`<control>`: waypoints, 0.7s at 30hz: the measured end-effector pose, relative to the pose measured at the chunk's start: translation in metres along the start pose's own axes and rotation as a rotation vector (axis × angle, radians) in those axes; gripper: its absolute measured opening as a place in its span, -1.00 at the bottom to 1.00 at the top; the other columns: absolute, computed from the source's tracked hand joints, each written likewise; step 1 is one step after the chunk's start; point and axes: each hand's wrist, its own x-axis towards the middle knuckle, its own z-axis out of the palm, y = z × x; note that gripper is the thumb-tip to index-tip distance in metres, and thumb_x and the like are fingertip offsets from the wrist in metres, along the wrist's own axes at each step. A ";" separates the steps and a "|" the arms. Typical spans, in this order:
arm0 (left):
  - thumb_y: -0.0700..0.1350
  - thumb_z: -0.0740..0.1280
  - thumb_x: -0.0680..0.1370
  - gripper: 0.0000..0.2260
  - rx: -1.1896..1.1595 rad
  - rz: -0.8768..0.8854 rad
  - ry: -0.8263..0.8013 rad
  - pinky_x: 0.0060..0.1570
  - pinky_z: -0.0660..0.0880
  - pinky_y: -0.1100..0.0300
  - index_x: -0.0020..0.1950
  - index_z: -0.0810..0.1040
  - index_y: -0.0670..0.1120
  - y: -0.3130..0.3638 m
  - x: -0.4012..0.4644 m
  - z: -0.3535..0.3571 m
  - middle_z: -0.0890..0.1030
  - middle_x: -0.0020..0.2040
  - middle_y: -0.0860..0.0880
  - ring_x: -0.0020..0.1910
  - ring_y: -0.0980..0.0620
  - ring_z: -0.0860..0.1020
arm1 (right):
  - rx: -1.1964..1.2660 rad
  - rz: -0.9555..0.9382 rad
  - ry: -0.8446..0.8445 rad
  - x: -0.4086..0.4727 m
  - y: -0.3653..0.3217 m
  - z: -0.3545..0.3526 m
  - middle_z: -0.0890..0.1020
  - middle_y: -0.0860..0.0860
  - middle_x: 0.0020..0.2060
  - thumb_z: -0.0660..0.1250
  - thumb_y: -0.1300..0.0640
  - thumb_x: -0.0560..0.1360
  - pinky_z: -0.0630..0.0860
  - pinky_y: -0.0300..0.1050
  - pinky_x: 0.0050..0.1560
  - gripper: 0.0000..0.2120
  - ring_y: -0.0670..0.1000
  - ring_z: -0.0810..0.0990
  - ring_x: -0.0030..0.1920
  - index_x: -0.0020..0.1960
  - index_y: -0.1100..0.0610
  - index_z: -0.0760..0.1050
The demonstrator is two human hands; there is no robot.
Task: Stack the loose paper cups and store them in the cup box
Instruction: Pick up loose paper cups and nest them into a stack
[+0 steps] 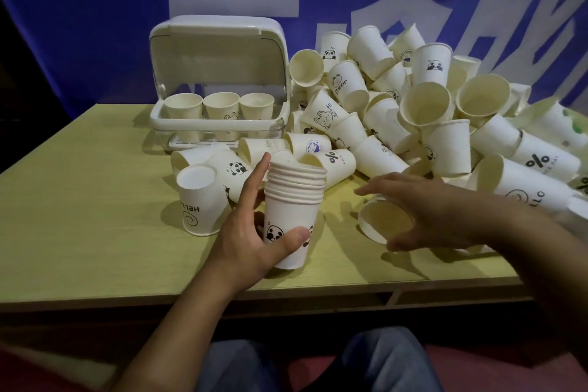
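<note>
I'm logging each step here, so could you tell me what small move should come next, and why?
Probably the right hand should close on the cup lying on its side beneath it and lift it onto the stack that the left hand holds upright; its fingers are spread over that cup without gripping.

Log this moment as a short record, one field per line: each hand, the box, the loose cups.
left hand: grips a nested stack of cups, upright
right hand: fingers curled over a single cup lying on its side
cup box: lid up, three cup stacks showing in a row inside
loose cups: large heap on table, right of box
</note>
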 end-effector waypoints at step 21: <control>0.29 0.46 0.22 -0.08 0.016 -0.036 0.010 -0.09 0.47 0.51 0.44 0.00 0.59 0.001 -0.001 0.000 0.48 0.38 0.14 0.10 0.40 0.55 | 0.006 0.017 -0.022 0.005 0.005 0.010 0.13 -0.17 0.53 0.59 -0.26 0.18 0.13 0.17 0.51 0.20 -0.02 0.03 0.53 0.53 -0.34 -0.18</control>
